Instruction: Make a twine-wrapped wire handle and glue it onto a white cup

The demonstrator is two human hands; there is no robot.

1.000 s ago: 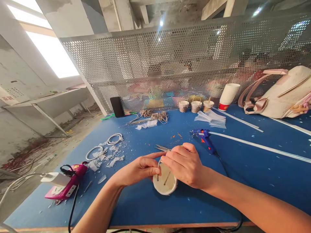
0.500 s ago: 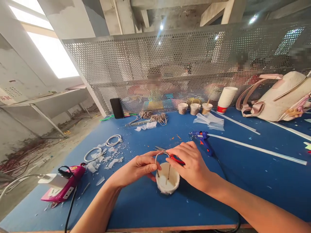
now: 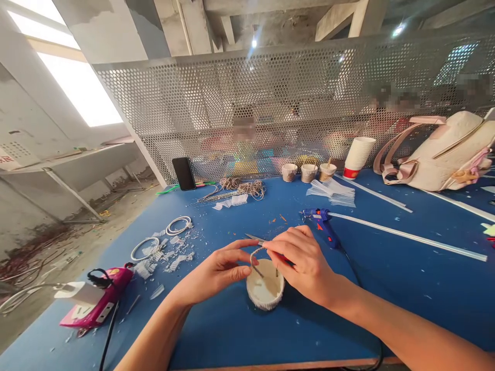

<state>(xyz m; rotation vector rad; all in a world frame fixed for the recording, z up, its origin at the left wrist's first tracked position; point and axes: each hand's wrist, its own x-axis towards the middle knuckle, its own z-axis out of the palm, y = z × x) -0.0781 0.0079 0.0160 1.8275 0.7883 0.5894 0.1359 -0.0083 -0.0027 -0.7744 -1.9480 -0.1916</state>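
A round cream cup (image 3: pixel 265 296) with a rough outer wrap stands on the blue table, its opening facing up. Over it arches a thin twisted cord (image 3: pixel 253 255), whose ends hang down into the cup. My right hand (image 3: pixel 299 257) pinches the top of the cord. On the other side, my left hand (image 3: pixel 224 268) has its fingers apart beside the cord, thumb near the cup's rim. Scissors (image 3: pixel 252 237) lie behind the hands, their handles mostly covered by my right hand.
A blue glue gun (image 3: pixel 323 226) with a long stick lies right. Behind are small cups (image 3: pixel 308 173), stacked paper cups (image 3: pixel 359 157), twine (image 3: pixel 253 189), a phone (image 3: pixel 184 173) and a bag (image 3: pixel 444 154). At left are white rings (image 3: pixel 178 225), plastic scraps and a pink power strip (image 3: pixel 112 293).
My left fingers have opened away from the cord. The cord's arch has shifted and tilted right with my right hand, which now covers more of the scissors' red handles.
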